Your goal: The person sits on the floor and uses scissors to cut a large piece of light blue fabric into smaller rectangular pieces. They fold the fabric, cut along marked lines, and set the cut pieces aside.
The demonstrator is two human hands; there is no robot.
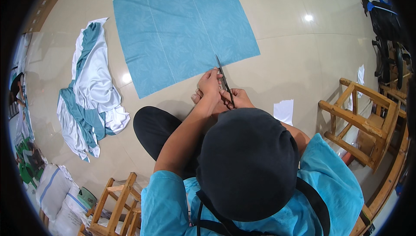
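Note:
A flat sheet of blue patterned cloth (173, 24) with two thin pale lines across it lies on the floor in front of me. My right hand (237, 97) is closed around the handles of dark metal scissors (222, 72). Their long blades point away from me, and the tips lie over the cloth near the lower end of one pale line. My left hand (209, 83) is closed in a pinch at the cloth's near edge, just left of the blades. What lies between its fingertips is partly hidden by the fingers.
A crumpled heap of white and teal fabric (93, 88) lies to the left. A white scrap (284, 111) is on the floor at right. Wooden stools stand at right (364, 123) and lower left (115, 205), near white sacks (54, 188).

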